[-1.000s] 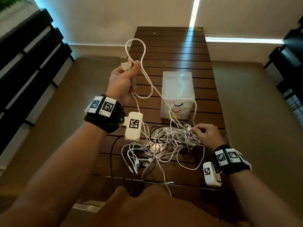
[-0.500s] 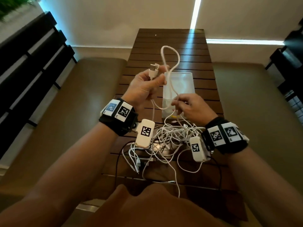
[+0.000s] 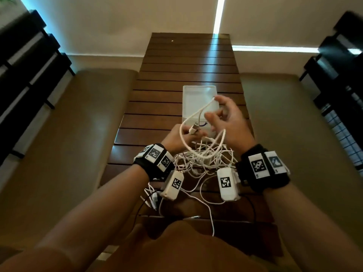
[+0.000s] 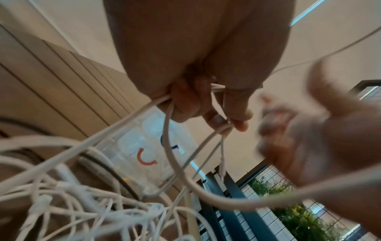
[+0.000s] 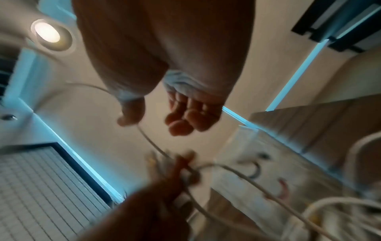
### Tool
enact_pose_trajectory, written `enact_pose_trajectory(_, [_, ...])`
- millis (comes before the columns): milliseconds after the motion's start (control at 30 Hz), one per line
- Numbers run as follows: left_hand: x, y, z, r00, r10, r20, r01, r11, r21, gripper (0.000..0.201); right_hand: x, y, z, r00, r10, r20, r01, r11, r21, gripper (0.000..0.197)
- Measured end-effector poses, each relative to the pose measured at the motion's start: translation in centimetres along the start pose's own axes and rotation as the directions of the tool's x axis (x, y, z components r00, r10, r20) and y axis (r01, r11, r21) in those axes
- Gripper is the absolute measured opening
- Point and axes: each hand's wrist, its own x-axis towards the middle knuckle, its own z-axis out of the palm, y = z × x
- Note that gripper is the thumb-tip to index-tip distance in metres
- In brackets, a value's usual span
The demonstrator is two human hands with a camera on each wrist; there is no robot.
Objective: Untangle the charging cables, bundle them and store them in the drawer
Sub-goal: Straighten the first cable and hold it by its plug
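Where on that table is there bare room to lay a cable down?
Bare slats of the table lie past the box, toward the wall, and left of the box as far as the table's edge. Between the box and the near edge it is crowded: the tangle, the left hand and the right hand fill it.
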Motion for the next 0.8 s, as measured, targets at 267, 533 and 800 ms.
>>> enact_pose_trajectory(267, [-0.8,4.6,-1.8,0.938,0.255,-0.234,-0.247,0.967,0.065,0.017,-1.5,8.7,-0.7,0.973,0.202,0.114,-0.131,0.883,-0.45,0.019])
enact_pose_trajectory(533, [-2.4,6.4,-3.1,0.955,0.258,-0.15,-0.229,0.956,0.187,0.02,-1.0,5.0,-1.7,0.989,0.108,-0.098,-0.109,0.994,-0.006,0.015])
enact_pose_trajectory(800, [-3.1,5.3,-0.1,0.974,0.19,0.122,-0.212,0.956,0.203,0.016,-4.2,0.0,-2.5,0.945,0.084,0.315,-0.012,0.975,-0.224,0.021])
